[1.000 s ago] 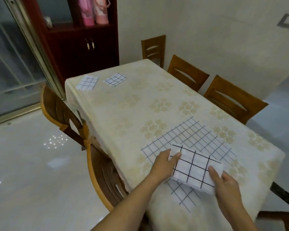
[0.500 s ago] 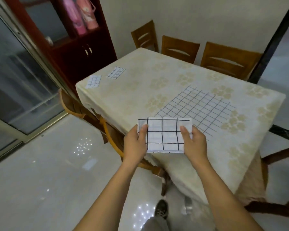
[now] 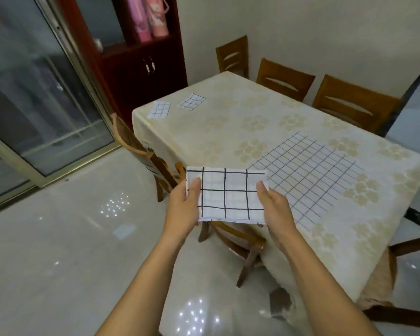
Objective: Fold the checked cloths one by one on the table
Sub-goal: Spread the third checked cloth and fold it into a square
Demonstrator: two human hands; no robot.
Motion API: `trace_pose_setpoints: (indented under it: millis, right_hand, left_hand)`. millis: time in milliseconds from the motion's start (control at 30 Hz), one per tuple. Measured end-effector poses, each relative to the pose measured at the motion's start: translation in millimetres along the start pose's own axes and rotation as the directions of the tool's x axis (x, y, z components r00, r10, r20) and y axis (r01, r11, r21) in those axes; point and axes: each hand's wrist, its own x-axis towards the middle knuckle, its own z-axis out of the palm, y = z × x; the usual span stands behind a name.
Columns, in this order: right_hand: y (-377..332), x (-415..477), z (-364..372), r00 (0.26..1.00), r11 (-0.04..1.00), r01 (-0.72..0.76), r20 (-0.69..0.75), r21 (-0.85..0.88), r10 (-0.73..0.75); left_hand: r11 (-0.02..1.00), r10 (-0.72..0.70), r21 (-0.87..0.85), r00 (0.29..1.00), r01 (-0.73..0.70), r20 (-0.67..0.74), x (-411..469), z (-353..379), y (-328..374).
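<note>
**White checked cloth held folded off the near edge of the surface**

White with bold black lines, the folded cloth [image 3: 228,195] was in the air between both hands, just off the near left edge of the surface [image 3: 240,122] and above a wooden chair [image 3: 230,236] pushed under it. The left hand [image 3: 183,204] pinched the cloth's left edge and the right hand [image 3: 274,207] its right edge. Each thumb lay on top, and the other fingers were hidden under the fabric. The cloth was flat and roughly level, with its layered hem along the near side.

On the cream flowered tablecloth, a larger finely checked cloth [image 3: 306,175] lay spread open at the near right. Two small folded checked cloths [image 3: 159,110] [image 3: 192,101] sat side by side, slightly apart, at the far left corner. Three more wooden chairs [image 3: 284,78] stood along the far side. A dark red cabinet [image 3: 141,69] holding pink bottles [image 3: 150,18] stood beyond the far left corner, beside a glass sliding door [image 3: 34,93].
</note>
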Motion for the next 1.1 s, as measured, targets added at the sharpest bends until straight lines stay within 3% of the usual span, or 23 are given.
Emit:
trace_pose_setpoints:
  millis: [133,267,500,667,833,1100]
  right_hand:
    - [-14.6,0.6,94.2,0.998,0.995,0.047,0.057,-0.086,-0.042]
    - [-36.8,-2.4,194.9,0.990,0.978,0.140,0.033,-0.156,-0.136]
    - [-65.4,8.4,319.8,0.982,0.973,0.175,0.096,-0.153,-0.162]
    - [-68.4,19.4,372.4,0.973,0.959,0.215,0.129,-0.185,-0.193]
    - [-70.3,51.3,410.4,0.968,0.959,0.219,0.164,-0.181,-0.190]
    - [-79.0,156.1,512.4,0.931,0.964,0.254,0.289,-0.078,-0.222]
  left_hand:
    - [0.998,-0.055,-0.029,0.996,0.053,-0.076,21.0,-84.0,-18.4]
    - [0.984,-0.149,-0.109,0.988,0.144,-0.047,40.9,-176.8,-31.9]
    - [0.984,-0.135,-0.141,0.975,0.111,-0.174,72.6,-291.2,-45.9]
    - [0.977,-0.170,-0.159,0.968,0.141,-0.182,100.2,-330.5,-49.8]
    - [0.989,-0.147,-0.059,0.969,0.138,-0.199,141.3,-357.7,-63.6]
    - [0.985,-0.138,0.057,0.941,0.163,-0.310,254.0,-420.3,-70.0]
